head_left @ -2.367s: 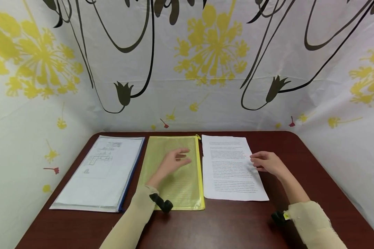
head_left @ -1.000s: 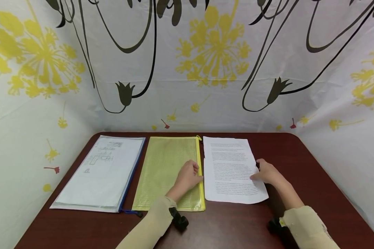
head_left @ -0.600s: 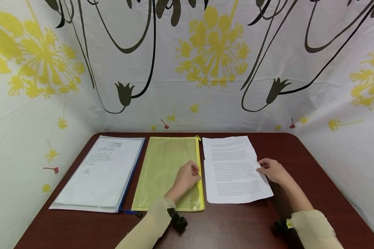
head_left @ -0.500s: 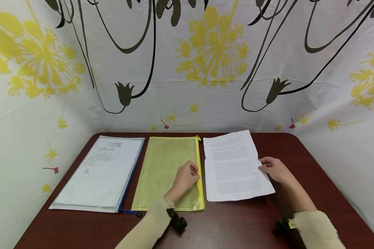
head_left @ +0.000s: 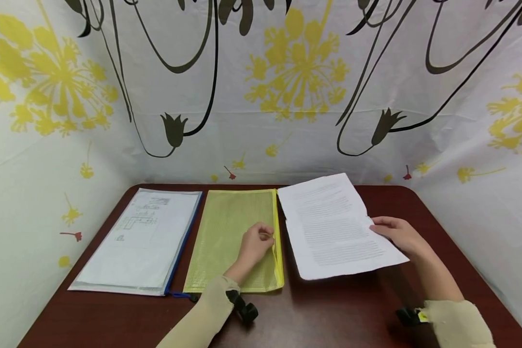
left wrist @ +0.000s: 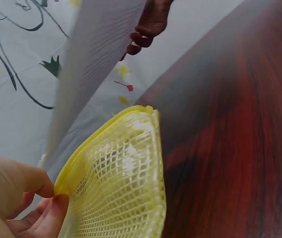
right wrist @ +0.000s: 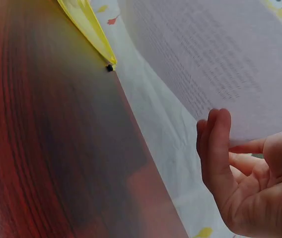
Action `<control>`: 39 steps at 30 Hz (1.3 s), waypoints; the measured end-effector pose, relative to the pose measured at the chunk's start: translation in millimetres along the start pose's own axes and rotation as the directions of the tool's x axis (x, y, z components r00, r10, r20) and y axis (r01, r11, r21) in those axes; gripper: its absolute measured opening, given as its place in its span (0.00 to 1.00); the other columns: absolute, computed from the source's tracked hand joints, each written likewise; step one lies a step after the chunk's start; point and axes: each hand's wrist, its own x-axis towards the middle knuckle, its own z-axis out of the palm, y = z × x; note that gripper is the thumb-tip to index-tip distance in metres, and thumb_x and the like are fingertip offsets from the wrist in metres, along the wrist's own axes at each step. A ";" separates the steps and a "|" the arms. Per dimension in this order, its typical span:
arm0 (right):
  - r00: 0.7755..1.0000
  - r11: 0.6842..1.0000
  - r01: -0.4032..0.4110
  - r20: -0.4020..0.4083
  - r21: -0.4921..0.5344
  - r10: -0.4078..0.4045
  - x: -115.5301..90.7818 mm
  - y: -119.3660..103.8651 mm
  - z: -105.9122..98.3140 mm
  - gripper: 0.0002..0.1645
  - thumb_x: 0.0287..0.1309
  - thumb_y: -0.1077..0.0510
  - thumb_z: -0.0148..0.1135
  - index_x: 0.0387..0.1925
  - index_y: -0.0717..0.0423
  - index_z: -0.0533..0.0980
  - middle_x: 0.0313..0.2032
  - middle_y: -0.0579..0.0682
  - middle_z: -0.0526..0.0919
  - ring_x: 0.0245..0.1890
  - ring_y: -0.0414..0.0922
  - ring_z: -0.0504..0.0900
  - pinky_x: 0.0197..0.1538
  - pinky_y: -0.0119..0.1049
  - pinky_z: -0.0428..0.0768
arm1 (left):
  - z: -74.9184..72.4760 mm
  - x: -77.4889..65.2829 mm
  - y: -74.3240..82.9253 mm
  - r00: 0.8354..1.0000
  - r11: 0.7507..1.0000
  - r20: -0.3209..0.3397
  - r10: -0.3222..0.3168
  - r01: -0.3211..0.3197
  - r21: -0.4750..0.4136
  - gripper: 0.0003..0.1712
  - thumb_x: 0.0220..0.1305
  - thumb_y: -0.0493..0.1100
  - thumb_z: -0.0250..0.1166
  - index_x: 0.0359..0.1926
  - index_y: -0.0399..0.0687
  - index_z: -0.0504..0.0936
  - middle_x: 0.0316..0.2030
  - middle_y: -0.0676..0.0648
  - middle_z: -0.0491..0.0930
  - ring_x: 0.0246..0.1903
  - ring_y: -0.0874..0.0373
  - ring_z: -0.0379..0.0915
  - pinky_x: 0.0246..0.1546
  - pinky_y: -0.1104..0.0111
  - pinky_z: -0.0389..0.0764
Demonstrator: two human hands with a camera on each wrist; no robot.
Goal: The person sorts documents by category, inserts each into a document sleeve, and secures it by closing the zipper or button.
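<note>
My left hand (head_left: 253, 247) pinches the zipper edge of a yellow mesh zip pouch (head_left: 219, 227), which lies in the middle of the table. In the left wrist view, thumb and finger grip the yellow zipper edge, and the pouch (left wrist: 123, 178) bulges slightly beside them. My right hand (head_left: 402, 236) holds a sheaf of printed paper (head_left: 330, 232) by its right edge, raised and tilted above the table. In the right wrist view, the right hand (right wrist: 250, 183) has its fingers on one face of the paper (right wrist: 220, 64) and the thumb partly hidden behind.
A clear pouch with a blue edge (head_left: 183, 241), holding a sheet with a drawing (head_left: 135, 232), lies at the left. The dark red table (head_left: 322, 319) ends at a patterned cloth (head_left: 243, 96) hung behind and at the sides.
The right hand has taken the paper's right edge and lifted it off the table, drawing it rightward. The left hand has moved onto the pouch's zipper edge and pinched it, raising it slightly.
</note>
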 end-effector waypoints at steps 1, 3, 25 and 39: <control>1.000 1.000 -0.002 0.004 -0.021 0.002 -0.7 -0.3 -1.2 0.33 0.73 0.51 0.53 0.65 0.75 0.65 0.33 0.40 0.85 0.26 0.37 0.83 0.32 0.33 0.82 | -0.5 0.2 0.0 1.000 1.000 -0.006 0.001 -0.001 -0.008 0.09 0.56 0.28 0.66 0.38 0.39 0.79 0.44 0.41 0.85 0.40 0.51 0.83 0.39 0.67 0.85; 1.000 0.998 -0.004 0.010 -0.058 0.004 -2.5 -1.3 -3.4 0.33 0.72 0.51 0.54 0.65 0.74 0.66 0.31 0.40 0.85 0.25 0.38 0.82 0.31 0.32 0.81 | -1.5 0.0 0.5 1.000 1.000 -0.014 -0.009 0.009 -0.026 0.09 0.56 0.28 0.66 0.38 0.39 0.80 0.45 0.41 0.85 0.40 0.51 0.83 0.39 0.67 0.85; 0.984 0.998 0.054 0.171 -0.041 -0.046 -13.7 2.5 -27.1 0.30 0.72 0.54 0.53 0.62 0.77 0.67 0.31 0.37 0.87 0.23 0.39 0.85 0.29 0.33 0.83 | -9.9 -2.7 8.1 1.000 0.996 -0.018 -0.023 0.021 -0.087 0.06 0.58 0.29 0.65 0.35 0.39 0.76 0.48 0.39 0.85 0.42 0.51 0.82 0.45 0.64 0.84; 1.000 0.999 0.012 -0.016 0.051 -0.011 1.6 -13.7 24.7 0.32 0.71 0.51 0.54 0.63 0.75 0.68 0.32 0.38 0.85 0.26 0.37 0.82 0.32 0.32 0.81 | -11.0 -5.0 10.6 1.000 0.995 -0.004 -0.025 0.024 -0.100 0.05 0.58 0.31 0.64 0.34 0.42 0.77 0.45 0.42 0.85 0.40 0.55 0.80 0.45 0.65 0.83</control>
